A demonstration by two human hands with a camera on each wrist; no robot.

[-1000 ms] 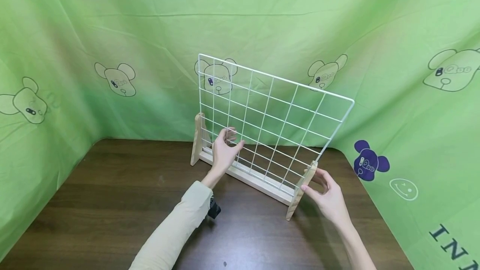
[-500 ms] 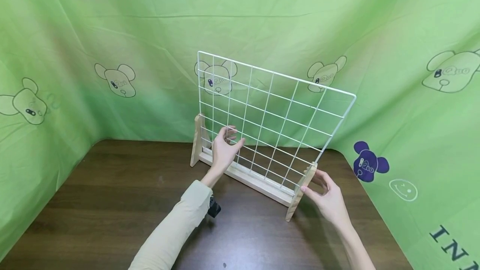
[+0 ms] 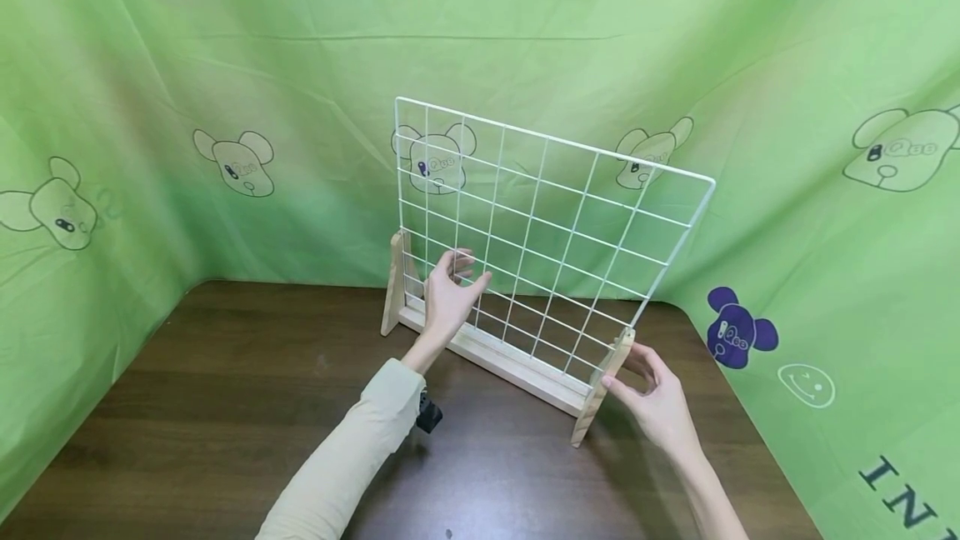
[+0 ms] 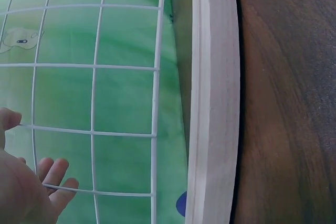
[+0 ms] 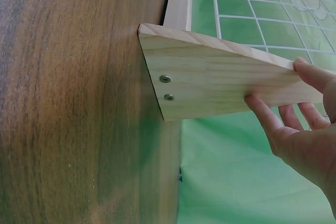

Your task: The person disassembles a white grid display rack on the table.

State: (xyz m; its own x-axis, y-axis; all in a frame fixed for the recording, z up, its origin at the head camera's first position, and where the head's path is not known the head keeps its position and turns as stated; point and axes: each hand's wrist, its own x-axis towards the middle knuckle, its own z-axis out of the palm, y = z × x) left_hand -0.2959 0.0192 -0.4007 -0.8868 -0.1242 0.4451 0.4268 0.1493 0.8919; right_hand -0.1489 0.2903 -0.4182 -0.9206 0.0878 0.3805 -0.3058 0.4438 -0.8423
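Note:
A white wire grid panel (image 3: pixel 547 138) stands over a pale wooden base bar (image 3: pixel 517 372), between a left wooden end piece (image 3: pixel 393 290) and a right wooden end piece (image 5: pixel 205 72). My left hand (image 3: pixel 447 300) holds the panel low and left of its middle. Its fingers (image 4: pixel 62 195) pass through the openings behind a wire, and the thumb stays at the near side. With thumb on the front edge and fingertips (image 5: pixel 253 102) against the outer face, my right hand (image 3: pixel 662 411) grips the right end piece. Two screw heads (image 5: pixel 165 78) show low on that face.
The stand sits on a dark brown wooden table (image 3: pixel 225 407). Close behind and on both sides hangs a green cloth (image 3: pixel 322 215) with mouse-head drawings. A black wrist camera (image 3: pixel 429 415) hangs under the left cuff.
The panel's top edge has shifted up in the head view, most at its right corner. Both hands keep their places, and the base and end pieces stay put.

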